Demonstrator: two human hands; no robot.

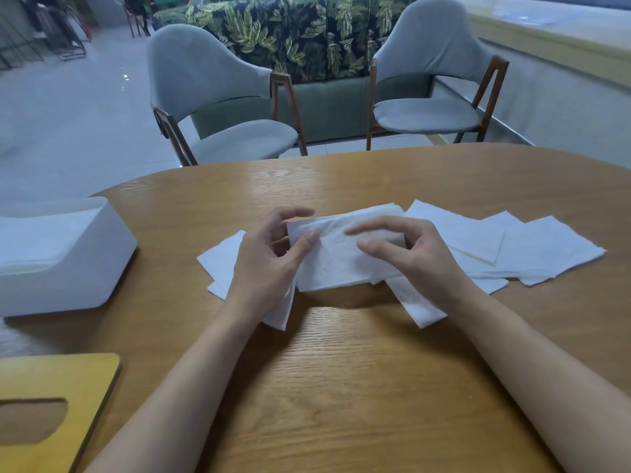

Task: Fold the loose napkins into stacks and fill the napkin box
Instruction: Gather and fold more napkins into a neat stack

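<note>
A folded white napkin (336, 259) is held a little above the wooden table (341, 370), in the middle of the view. My left hand (264, 268) grips its left end between thumb and fingers. My right hand (409, 249) holds its right end, fingers spread over the top. Several loose white napkins (532, 247) lie spread on the table to the right, and more napkins (220, 261) lie under my left hand. The white napkin box (68, 268) stands open at the left edge of the table, with white napkins inside it.
A wooden lid (58, 390) with an oval slot lies at the near left. Two grey chairs (218, 97) (433, 80) stand beyond the far edge of the table, with a leaf-patterned sofa (307, 35) behind them.
</note>
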